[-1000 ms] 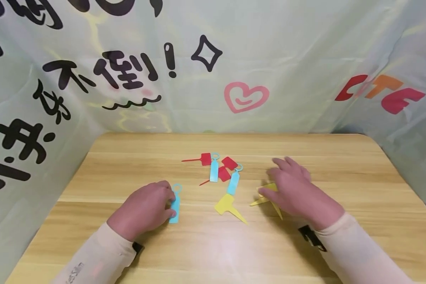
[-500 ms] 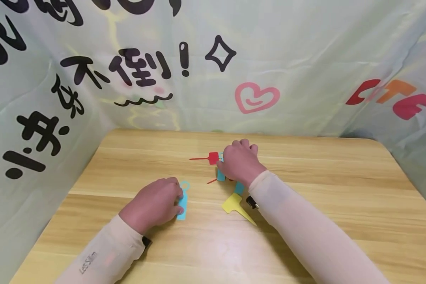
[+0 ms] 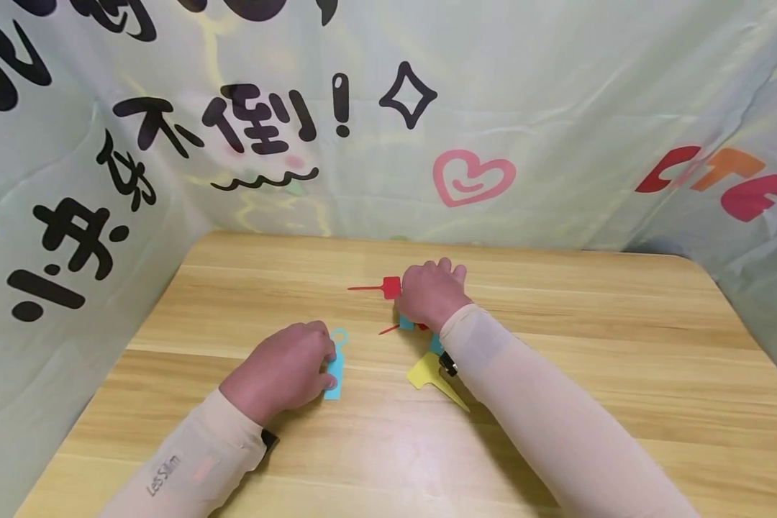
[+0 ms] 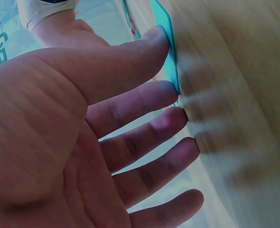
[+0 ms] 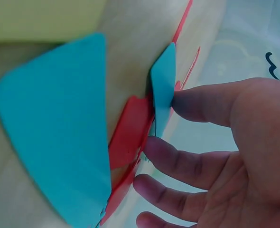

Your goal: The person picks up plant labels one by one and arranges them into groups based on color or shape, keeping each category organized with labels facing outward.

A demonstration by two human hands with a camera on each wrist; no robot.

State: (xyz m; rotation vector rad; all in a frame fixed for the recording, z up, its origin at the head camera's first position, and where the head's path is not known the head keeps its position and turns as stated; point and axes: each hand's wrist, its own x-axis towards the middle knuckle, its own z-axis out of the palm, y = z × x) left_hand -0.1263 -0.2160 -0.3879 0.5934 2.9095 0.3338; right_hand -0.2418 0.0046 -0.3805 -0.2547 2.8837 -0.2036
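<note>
My left hand [image 3: 288, 370] is at a flat blue plant tag [image 3: 335, 374] with a ring at its far end. In the left wrist view, its thumb lies on the tag's face and the index fingertip meets its edge; the other fingers are spread. Farther back, my right hand [image 3: 434, 291] covers part of a cluster of tags. In the right wrist view, its thumb and index finger take a second blue plant tag [image 5: 163, 90] by its edges. Red plant tags [image 5: 130, 133] lie right beside it, and a third blue one is nearer the camera.
A yellow T-shaped plant tag [image 3: 425, 370] lies in front of the cluster, partly overlapped by the right wrist. A red spiked tag [image 3: 391, 288] shows at the cluster's left. The wooden table [image 3: 246, 280] ends at a printed cloth backdrop [image 3: 557, 144].
My right hand has moved left and back from above yellow tags to the red and blue cluster; its forearm now covers where those yellow tags lay. The left hand stays at its blue tag.
</note>
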